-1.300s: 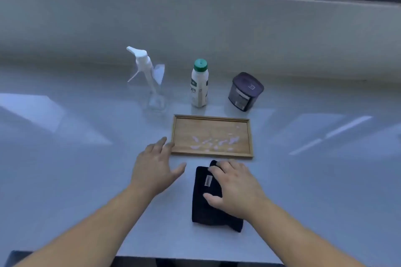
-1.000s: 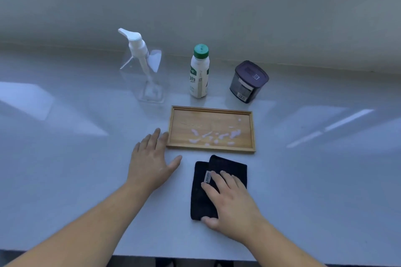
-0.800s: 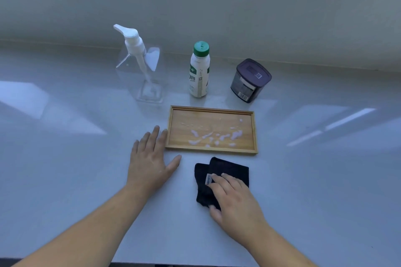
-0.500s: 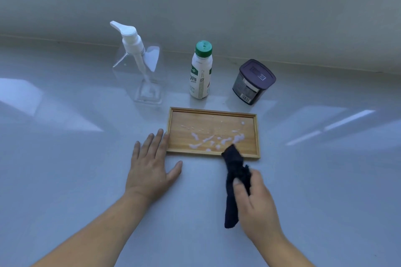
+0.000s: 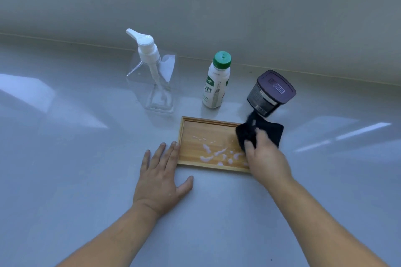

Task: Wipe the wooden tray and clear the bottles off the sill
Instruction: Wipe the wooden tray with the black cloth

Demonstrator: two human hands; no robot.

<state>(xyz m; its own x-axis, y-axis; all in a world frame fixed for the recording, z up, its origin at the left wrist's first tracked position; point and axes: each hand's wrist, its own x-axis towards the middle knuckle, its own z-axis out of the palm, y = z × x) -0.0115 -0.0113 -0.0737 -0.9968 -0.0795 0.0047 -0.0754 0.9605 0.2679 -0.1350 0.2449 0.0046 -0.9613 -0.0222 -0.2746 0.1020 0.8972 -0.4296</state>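
Where print can be made out, it sits on the two right-hand containers: the white bottle with the green cap carries a green-and-white label whose characters are too small to read, and the dark jar has a white rectangular sticker on its purple lid with lettering too blurred to make out, plus a barcode patch low on its side. The clear pump bottle, with its white pump head, bears no label that shows.

These three stand in a row on the pale grey sill, far of the wooden tray, pump bottle at the left, white bottle in the middle, jar at the right and tilted in the wide-angle view.

The tray is a shallow light-wood rectangle with a raised rim, lying flat near the middle of the sill. Whitish smears and droplets lie across its near half.

The right hand has its fingers closed on a bunched black cloth, which covers the tray's far right corner and hangs past its right edge, close to the jar's base. The hand is motion-blurred.

The left hand lies flat on the sill, fingers spread apart, its fingertips touching the tray's left rim.
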